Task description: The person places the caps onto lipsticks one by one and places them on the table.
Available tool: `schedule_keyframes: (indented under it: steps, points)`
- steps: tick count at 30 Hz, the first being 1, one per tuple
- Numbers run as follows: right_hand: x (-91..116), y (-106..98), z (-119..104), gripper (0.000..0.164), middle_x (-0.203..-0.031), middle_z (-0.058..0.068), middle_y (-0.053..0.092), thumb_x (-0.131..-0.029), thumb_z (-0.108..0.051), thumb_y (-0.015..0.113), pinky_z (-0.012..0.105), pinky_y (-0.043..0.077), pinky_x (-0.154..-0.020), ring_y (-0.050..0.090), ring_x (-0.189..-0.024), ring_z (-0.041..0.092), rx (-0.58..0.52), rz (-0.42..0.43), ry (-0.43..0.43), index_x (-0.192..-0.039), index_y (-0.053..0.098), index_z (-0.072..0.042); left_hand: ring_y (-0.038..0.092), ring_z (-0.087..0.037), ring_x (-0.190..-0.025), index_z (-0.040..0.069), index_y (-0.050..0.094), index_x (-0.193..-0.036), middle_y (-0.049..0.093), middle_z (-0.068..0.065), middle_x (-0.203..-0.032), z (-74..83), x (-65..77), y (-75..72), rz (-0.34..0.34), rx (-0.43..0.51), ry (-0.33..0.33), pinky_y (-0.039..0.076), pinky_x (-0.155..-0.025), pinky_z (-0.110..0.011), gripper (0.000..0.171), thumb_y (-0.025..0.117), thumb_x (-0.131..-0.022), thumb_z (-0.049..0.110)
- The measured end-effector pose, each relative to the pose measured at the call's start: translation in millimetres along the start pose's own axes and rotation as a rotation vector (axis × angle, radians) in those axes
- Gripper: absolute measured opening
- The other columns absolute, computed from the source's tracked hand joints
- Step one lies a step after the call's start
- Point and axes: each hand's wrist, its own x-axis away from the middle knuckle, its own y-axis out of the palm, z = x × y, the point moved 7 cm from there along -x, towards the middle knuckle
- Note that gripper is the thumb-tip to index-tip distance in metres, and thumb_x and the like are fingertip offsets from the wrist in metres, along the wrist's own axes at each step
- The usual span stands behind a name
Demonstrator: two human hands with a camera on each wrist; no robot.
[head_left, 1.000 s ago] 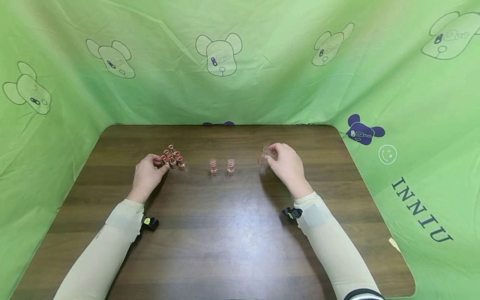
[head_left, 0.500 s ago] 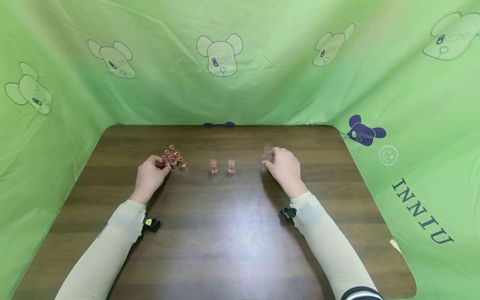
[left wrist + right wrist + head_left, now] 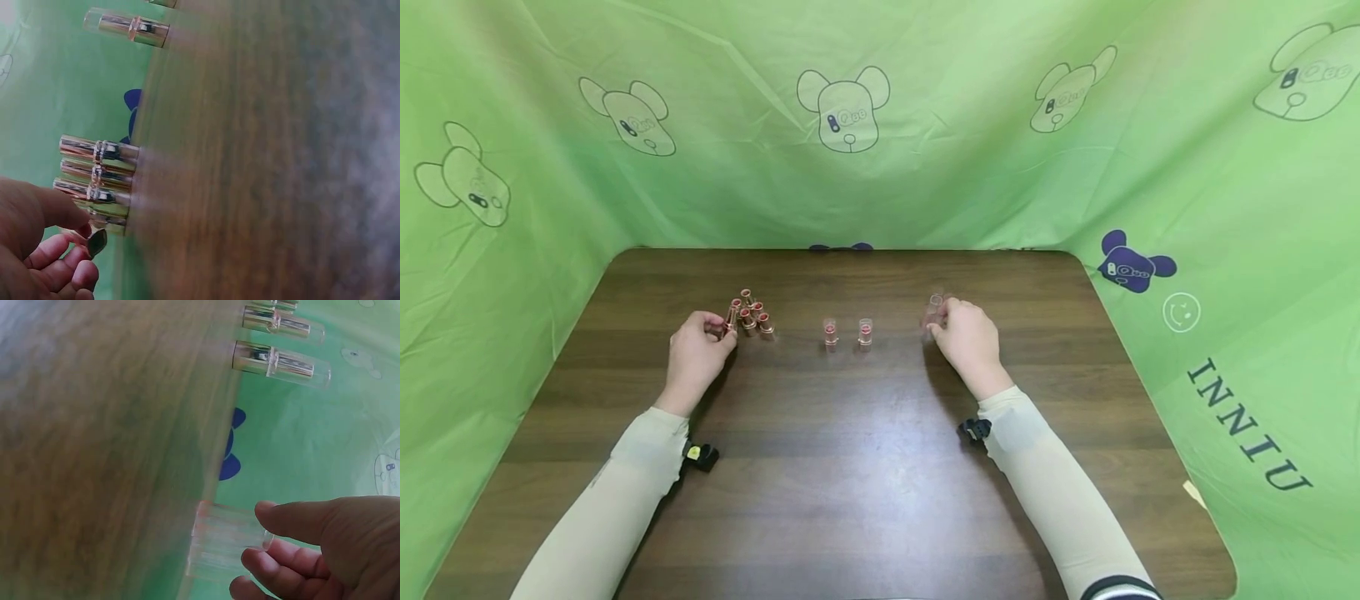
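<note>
While everything else sits around the capped pair (image 3: 831, 335) — two lipstick-looking tubes standing upright side by side under clear covers — one gold tube (image 3: 731, 318) is in the fingers, off to the left of that pair. It's tilted, and its base shows in the left wrist view. The left hand (image 3: 696, 354) has it in a pinch between thumb and fingers, gap closed down to the tube's width. Right next to it, between the held tube and the capped pair, five uncapped tubes (image 3: 765, 325) stand bunched together with red showing at their tops.

Over to the right of the capped pair, the right hand (image 3: 967, 342) has thumb and fingers closed in on the tip of a clear cap (image 3: 269, 540). More clear caps (image 3: 219, 547) stand bunched there too, but they blur together, so I can't tell how many.

All of it is on a brown wood-grain table (image 3: 850, 458). Both arms come in from nearer than the capped pair, in pale sleeves (image 3: 632, 483), with a small black device (image 3: 702, 457) at each wrist. Behind the pair hangs green cloth (image 3: 925, 200) with bear-head outlines — plus "INNIU" lettering (image 3: 1247, 425) to the right.
</note>
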Motion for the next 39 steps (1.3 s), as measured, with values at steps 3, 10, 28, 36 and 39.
schedule_keyframes:
  steps: [3,10,28,36,39]
  points:
    - [2,-3,0,0.03,-0.092,0.003,0.066,-0.082,-0.035,0.071,0.045,0.051,-0.069,0.065,-0.084,0.027,-0.019,-0.013,0.004,-0.102,0.064,-0.015,0.064,-0.024,-0.084,0.007,0.062,-0.105,0.069,-0.01,-0.096,8.0,3.3,-6.0,0.033,0.017,0.019,0.045,-0.072,-0.035,0.027,0.068,-0.086,0.025]
    - [7,-22,-7,0.026,-0.096,0.0,0.066,-0.085,-0.035,0.067,0.041,0.05,-0.075,0.066,-0.087,0.02,-0.107,0.04,-0.031,-0.102,0.066,-0.016,0.06,-0.022,-0.083,0.006,0.064,-0.104,0.066,-0.009,-0.093,33.4,10.9,-16.4,0.103,0.07,0.115,0.041,-0.076,-0.035,0.026,0.07,-0.083,0.021]
    - [18,-55,-61,0.023,-0.089,-0.001,0.067,-0.084,-0.024,0.074,0.026,0.052,-0.069,0.061,-0.078,0.011,-0.668,0.155,-0.228,-0.102,0.069,-0.011,0.058,-0.013,-0.085,0.013,0.064,-0.1,0.062,0.001,-0.092,97.8,44.0,10.1,-0.018,0.171,0.418,0.046,-0.081,-0.037,0.022,0.073,-0.079,0.013]
    - [27,-47,-88,0.024,-0.092,0.002,0.067,-0.083,-0.018,0.076,0.034,0.054,-0.072,0.062,-0.081,0.013,-0.829,0.086,-0.301,-0.104,0.068,-0.011,0.056,-0.015,-0.086,0.017,0.064,-0.101,0.059,0.005,-0.092,120.1,53.7,18.1,-0.069,0.187,0.499,0.042,-0.07,-0.029,0.024,0.072,-0.079,0.012]
    - [29,-46,-96,0.026,-0.095,0.004,0.068,-0.083,-0.016,0.076,0.037,0.054,-0.074,0.062,-0.083,0.015,-0.864,0.071,-0.322,-0.106,0.067,-0.01,0.056,-0.014,-0.086,0.019,0.064,-0.101,0.059,0.007,-0.093,127.6,56.6,19.5,-0.084,0.185,0.514,0.04,-0.069,-0.025,0.024,0.072,-0.079,0.013]
